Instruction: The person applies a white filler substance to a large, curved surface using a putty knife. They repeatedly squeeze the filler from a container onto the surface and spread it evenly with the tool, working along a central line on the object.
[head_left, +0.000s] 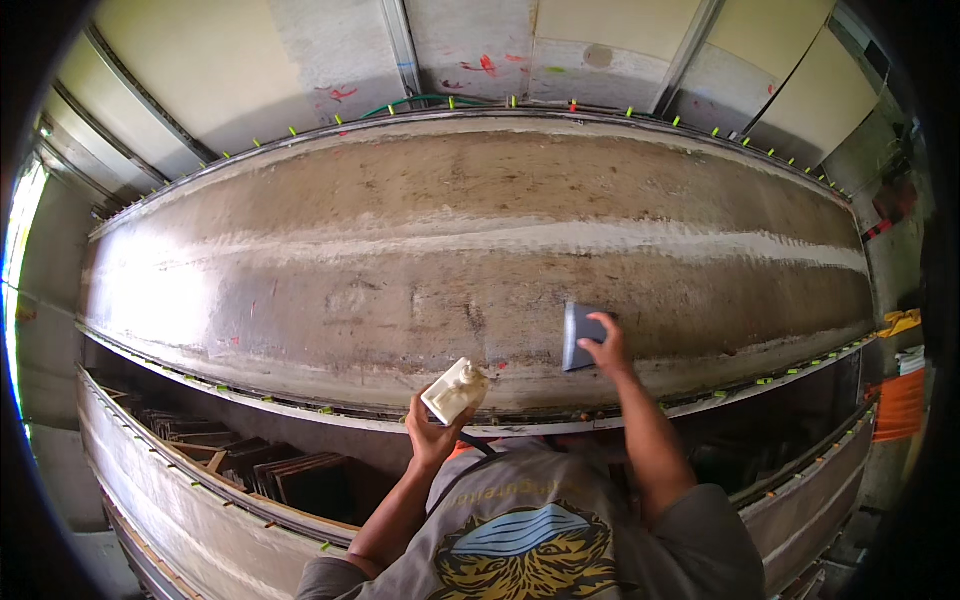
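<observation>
- You wear a grey-brown T-shirt point(625, 510), its cloth plain and matt around one large printed emblem point(527, 560), the landmark for the rest here.
- Your emblem pairs a pale-blue domed shape crossed by curved lines with branching yellow strokes on black, all inside a jagged black edge.
- On the waist side of the emblem, your shirt carries an arc of faint yellowish lettering point(530, 492).
- Left of the emblem sits your short left sleeve point(330, 578); right of it, your short right sleeve point(705, 540), both grey-brown.
- Past the emblem, at your waist toward the left, show a dark curved band point(478, 443) and an orange patch point(461, 450).
</observation>
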